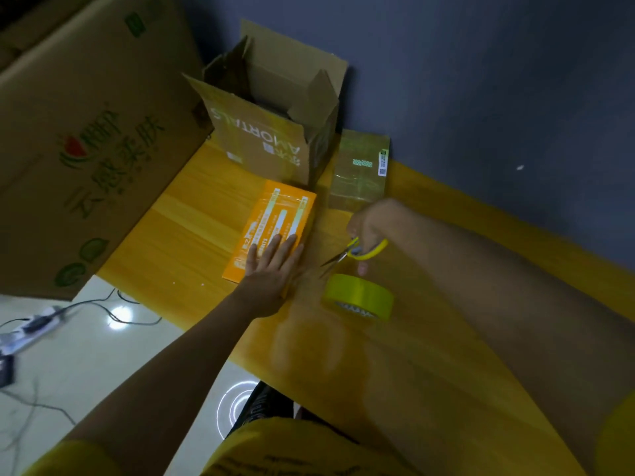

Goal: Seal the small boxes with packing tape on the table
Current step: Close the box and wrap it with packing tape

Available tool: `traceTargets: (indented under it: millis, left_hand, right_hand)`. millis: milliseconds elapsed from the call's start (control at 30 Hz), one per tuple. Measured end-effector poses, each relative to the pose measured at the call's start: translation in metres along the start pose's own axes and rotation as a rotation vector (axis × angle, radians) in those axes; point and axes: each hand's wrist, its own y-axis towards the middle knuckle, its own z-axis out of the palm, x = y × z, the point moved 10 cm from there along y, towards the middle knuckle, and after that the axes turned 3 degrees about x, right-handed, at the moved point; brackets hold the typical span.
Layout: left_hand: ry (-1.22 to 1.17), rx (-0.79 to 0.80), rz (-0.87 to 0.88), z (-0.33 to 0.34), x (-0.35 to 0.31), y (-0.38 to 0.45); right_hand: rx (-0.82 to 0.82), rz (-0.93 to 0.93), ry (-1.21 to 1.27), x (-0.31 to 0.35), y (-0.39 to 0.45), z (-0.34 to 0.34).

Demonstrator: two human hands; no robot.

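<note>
Flat, orange box lengthwise away, left hand pressing

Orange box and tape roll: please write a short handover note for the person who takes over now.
Left hand: flat, pressing the near end of the orange box.
Right hand: holds the yellow scissors, blades open, beside the box.
Tape roll: lies on the table, near the scissors.
Done: a wrapped small box stands behind.
Left: cut the tape, finish the orange box.
</note>
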Motion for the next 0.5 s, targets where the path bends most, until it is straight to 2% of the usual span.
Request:
traceTargets:
  millis: [167, 267, 367, 400, 433, 500]
  left_hand:
    - [0.002, 0.008, 0.002, 0.002, 0.003, 0.002]
    - [0.012, 0.008, -0.006, 0.002, 0.002, 0.002]
    - [0.002, 0.03, -0.013, 0.005, 0.002, 0.003]
    - [-0.03, 0.033, -0.016, 0.005, 0.002, 0.004]
    - [-0.054, 0.016, -0.005, 0.004, -0.001, 0.005]
    - [-0.048, -0.126, 0.075, -0.011, -0.015, 0.007]
  right_hand:
    - [0.041, -0.052, 0.002, 0.019, 0.021, 0.0]
    - [-0.027, -0.108, 0.02, 0.026, 0.025, -0.006]
    - [-0.09, -0.165, -0.127, 0.031, 0.018, -0.014]
    - [-0.097, -0.148, -0.079, 0.028, 0.016, -0.014]
    - [-0.11, -0.127, -0.032, 0.022, 0.017, -0.014]
    - [-0.146, -0.119, -0.017, 0.017, 0.015, -0.012]
